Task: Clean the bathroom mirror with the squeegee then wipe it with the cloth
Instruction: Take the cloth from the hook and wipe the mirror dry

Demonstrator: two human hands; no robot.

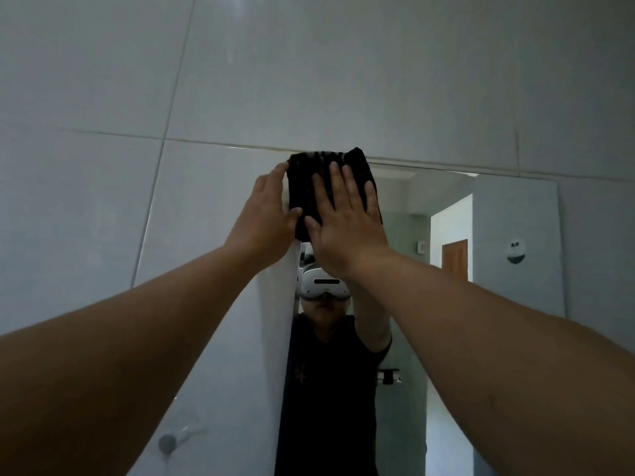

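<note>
A dark folded cloth point(307, 168) is pressed against the top edge of the bathroom mirror point(515, 218), left of its middle. My right hand point(343, 231) lies flat on the cloth with its fingers spread and pointing up. My left hand point(266, 214) holds the cloth's left edge, with the thumb across its lower corner. Both arms reach up and forward. The mirror reflects a person in a dark shirt wearing a white headset. No squeegee is in view.
Large pale wall tiles point(309, 80) surround the mirror above and to the left. A small round grey hook point(167, 443) sticks out low on the left. The mirror reflects a doorway, a wooden door point(455, 259) and a round white wall fixture point(515, 250).
</note>
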